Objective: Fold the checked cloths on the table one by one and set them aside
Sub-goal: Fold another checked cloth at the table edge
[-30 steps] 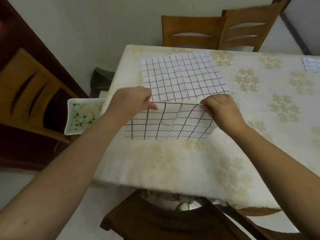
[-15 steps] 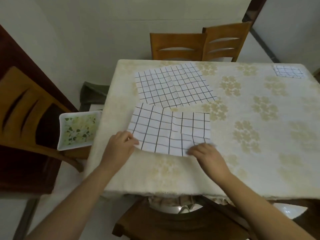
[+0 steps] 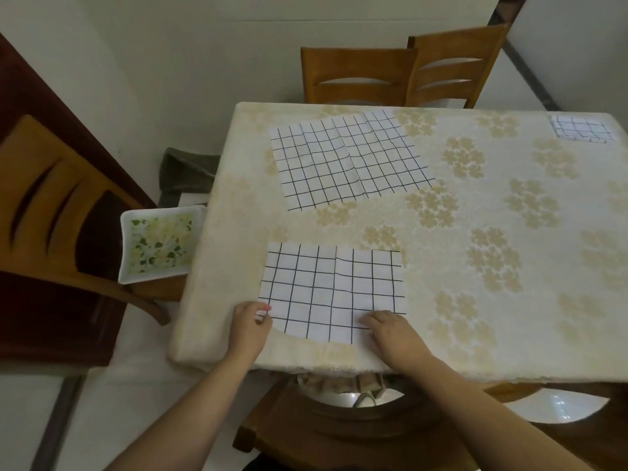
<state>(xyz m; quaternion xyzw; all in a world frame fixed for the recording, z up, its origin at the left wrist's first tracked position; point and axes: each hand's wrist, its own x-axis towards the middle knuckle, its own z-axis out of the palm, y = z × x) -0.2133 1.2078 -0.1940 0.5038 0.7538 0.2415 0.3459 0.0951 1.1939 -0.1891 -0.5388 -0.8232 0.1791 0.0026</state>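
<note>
The near checked cloth (image 3: 334, 292) lay flat on the table (image 3: 475, 300), close to the table's front edge and toward its left side, with a vertical crease line visible through its middle. The left hand (image 3: 249, 326) rested at the cloth's near left corner, fingers curled, with the fingertips pinching the cloth edge. The right hand (image 3: 390, 331) lay on the near edge of the same cloth, right of centre; its fingers were bent and pressed down on the fabric, but whether they gripped the edge or only rested on it could not be determined. A second checked cloth (image 3: 350, 163) lay spread open farther back on the table, well apart from the near one, rotated slightly and creased down its middle. A small folded checked cloth (image 3: 582, 132) sat near the far right corner of the table. The table carried a pale covering with a floral pattern. Two wooden chairs (image 3: 404, 74) stood beside each other at the far side. Another wooden chair (image 3: 51, 212) stood at the left, and a square dish with a green leaf pattern (image 3: 158, 244) rested on it, just beside the table's left edge.
</note>
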